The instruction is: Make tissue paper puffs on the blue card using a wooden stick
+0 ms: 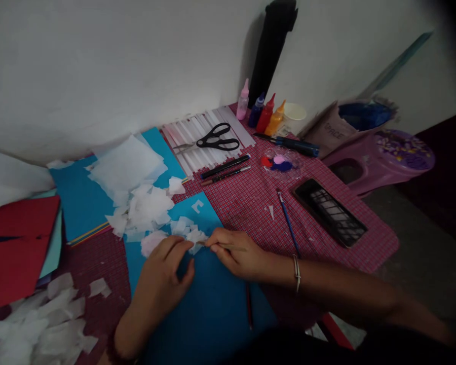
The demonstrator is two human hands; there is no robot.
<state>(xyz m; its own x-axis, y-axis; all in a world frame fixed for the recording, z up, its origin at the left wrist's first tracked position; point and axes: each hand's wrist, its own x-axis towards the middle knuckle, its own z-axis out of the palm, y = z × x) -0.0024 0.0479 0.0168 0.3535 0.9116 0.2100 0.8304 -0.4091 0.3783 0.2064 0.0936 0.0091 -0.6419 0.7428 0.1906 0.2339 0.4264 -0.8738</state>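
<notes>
A blue sheet (197,304) lies before me, with crumpled white paper pieces (195,237) near its middle. My right hand (243,253) is closed on a thin wooden stick (231,247), whose narrow tip touches or nearly touches these pieces. Whether it is a brush I cannot tell. My left hand (167,274) is open beside them, thumb apart from the curved fingers, fingertips close to the paper. Behind the left hand sits a pale crumpled paper clump (153,243). A heap of white paper squares (148,208) spreads over the sheet's far edge.
Scissors (217,138), a blue-handled cutter (296,145), several paint bottles (266,114) and a palette (281,166) stand or lie farther back. A blue paintbrush (288,218) and a phone (329,212) are at the right. More white squares (41,324) and red paper (19,248) are left.
</notes>
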